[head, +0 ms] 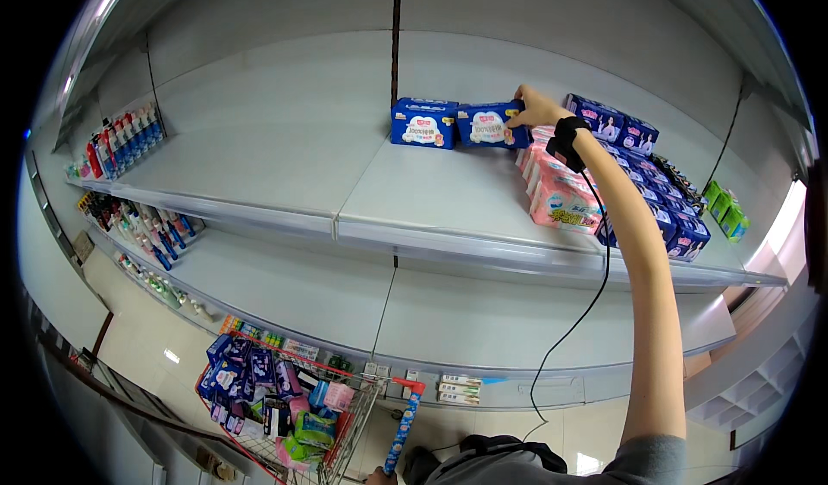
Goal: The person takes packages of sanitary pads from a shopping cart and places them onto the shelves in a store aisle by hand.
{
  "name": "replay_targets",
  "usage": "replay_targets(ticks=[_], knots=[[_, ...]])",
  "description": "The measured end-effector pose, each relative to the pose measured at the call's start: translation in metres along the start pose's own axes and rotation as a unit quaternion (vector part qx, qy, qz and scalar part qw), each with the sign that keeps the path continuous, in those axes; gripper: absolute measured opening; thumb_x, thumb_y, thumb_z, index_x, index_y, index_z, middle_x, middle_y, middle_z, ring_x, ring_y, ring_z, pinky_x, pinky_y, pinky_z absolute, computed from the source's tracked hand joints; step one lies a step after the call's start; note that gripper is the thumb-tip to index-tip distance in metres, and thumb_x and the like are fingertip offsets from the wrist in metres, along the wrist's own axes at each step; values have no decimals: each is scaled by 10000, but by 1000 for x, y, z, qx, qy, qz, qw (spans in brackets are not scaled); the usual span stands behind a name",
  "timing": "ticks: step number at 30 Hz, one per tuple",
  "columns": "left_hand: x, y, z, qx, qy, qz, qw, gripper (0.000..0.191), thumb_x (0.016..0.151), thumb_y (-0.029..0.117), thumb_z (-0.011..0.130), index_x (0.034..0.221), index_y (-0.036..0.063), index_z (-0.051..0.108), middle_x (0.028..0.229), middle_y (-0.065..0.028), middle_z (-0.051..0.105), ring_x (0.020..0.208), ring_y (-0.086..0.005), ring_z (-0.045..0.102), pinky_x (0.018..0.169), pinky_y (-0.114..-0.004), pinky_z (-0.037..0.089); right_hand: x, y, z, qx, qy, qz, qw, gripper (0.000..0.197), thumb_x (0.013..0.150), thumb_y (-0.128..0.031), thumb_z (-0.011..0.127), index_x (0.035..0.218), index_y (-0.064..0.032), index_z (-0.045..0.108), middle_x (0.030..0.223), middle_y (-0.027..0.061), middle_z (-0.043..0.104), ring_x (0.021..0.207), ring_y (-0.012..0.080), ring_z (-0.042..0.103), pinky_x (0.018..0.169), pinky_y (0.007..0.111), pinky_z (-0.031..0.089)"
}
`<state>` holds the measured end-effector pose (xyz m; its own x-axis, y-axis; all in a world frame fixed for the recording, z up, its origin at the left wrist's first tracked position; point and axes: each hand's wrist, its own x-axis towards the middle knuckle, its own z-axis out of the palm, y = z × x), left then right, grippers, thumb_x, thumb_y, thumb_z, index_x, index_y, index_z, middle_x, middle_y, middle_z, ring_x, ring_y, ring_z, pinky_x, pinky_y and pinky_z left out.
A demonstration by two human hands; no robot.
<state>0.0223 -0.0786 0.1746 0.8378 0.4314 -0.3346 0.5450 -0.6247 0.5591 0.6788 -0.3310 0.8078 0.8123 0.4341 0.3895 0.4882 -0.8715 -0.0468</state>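
My right hand point(535, 108) reaches out to the upper shelf and grips the right end of a blue sanitary pad pack point(490, 126), which stands slightly tilted. Touching or almost touching it on the left is a matching blue pack point(424, 124). Just right of and below my hand stand pink packs point(561, 200) in a row, with dark blue packs point(687, 236) in rows beyond them. At the bottom edge, my left hand point(381, 477) is closed around the blue patterned handle of a shopping cart point(402, 430). The cart is filled with mixed blue, pink and green packs.
Bottles point(126, 139) line the far left of the upper shelf point(272, 155); more bottles point(152, 226) stand below. Green packs point(726, 210) are at the far right. Small boxes point(459, 389) lie on the bottom shelf. A black cable point(572, 323) hangs from my right wrist.
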Motion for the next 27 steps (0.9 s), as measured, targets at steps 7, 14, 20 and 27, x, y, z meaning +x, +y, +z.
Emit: replay_targets(ticks=[7, 14, 20, 27], knots=[[1, 9, -11, -6, -14, -23, 1000, 332, 832, 352, 596, 921, 32, 604, 797, -240, 643, 788, -449, 611, 678, -515, 473, 15, 19, 24, 77, -38, 13, 996, 739, 619, -327, 818, 1164, 32, 471, 1060, 226, 599, 1011, 317, 582, 873, 343, 447], [-3, 22, -25, -16, -44, -21, 999, 370, 817, 374, 614, 933, 24, 601, 787, -245, 640, 758, -428, 617, 670, -504, 473, 21, 14, 13, 79, -15, -42, 996, 730, 630, -313, 817, 1169, 30, 465, 1080, 243, 590, 1030, 328, 577, 882, 352, 446], [-3, 22, -22, -5, -50, -17, 999, 364, 814, 364, 624, 941, 24, 604, 780, -244, 641, 746, -433, 615, 667, -505, 468, 29, 45, 37, 34, -16, -12, 999, 723, 612, -299, 826, 1159, 24, 478, 1072, 247, 600, 1021, 350, 584, 875, 367, 455], [6, -7, 13, 30, -51, -19, 998, 371, 814, 375, 630, 964, 37, 589, 787, -241, 641, 732, -438, 606, 650, -505, 456, 44, 69, 79, -27, -2, 18, 999, 758, 558, -277, 834, 1162, 17, 482, 1075, 250, 591, 1030, 387, 574, 878, 403, 470]])
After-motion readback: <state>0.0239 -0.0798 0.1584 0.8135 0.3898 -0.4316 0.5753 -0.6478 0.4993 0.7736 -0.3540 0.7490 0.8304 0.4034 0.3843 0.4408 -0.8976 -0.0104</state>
